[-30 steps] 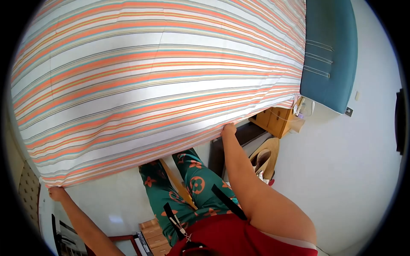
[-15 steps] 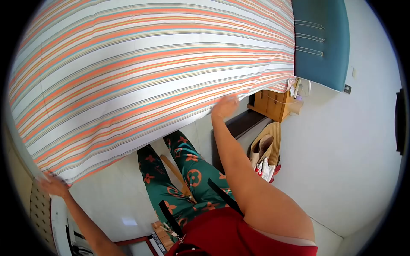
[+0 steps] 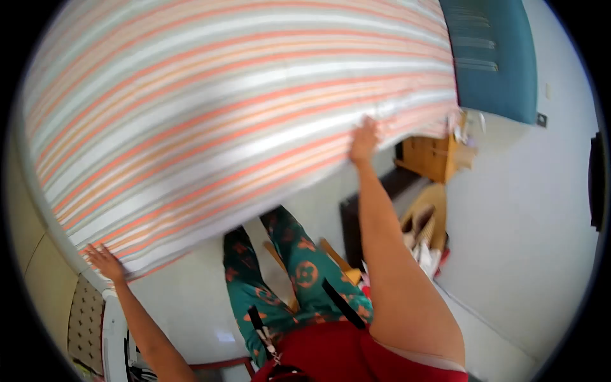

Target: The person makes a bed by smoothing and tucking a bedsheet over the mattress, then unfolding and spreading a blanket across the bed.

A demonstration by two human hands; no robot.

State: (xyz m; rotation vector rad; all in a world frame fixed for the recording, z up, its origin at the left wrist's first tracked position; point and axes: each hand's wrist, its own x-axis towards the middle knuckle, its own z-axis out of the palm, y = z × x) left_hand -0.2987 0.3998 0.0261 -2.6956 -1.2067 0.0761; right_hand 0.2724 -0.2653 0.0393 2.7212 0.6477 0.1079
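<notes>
A striped bed sheet [image 3: 254, 127] in white, orange and grey covers the bed and is blurred by motion. At the sheet's lower left corner, my left hand [image 3: 107, 262] lies on the cloth with its fingers spread. My right hand [image 3: 365, 140] rests on the near edge of the sheet toward the headboard, fingers stretched out and somewhat blurred. Small wrinkles show in the cloth just beyond the right hand.
A blue padded headboard [image 3: 493, 60] stands at the right end of the bed. Beside it are a wooden nightstand [image 3: 429, 156] and a woven basket [image 3: 433, 204] holding shoes and cloth. A dark low ledge [image 3: 356, 219] runs near my right arm.
Both hands have shifted: the left from the sheet's corner edge onto its top, the right farther onto the cloth. The right fingers have straightened. The whole view has moved slightly.
</notes>
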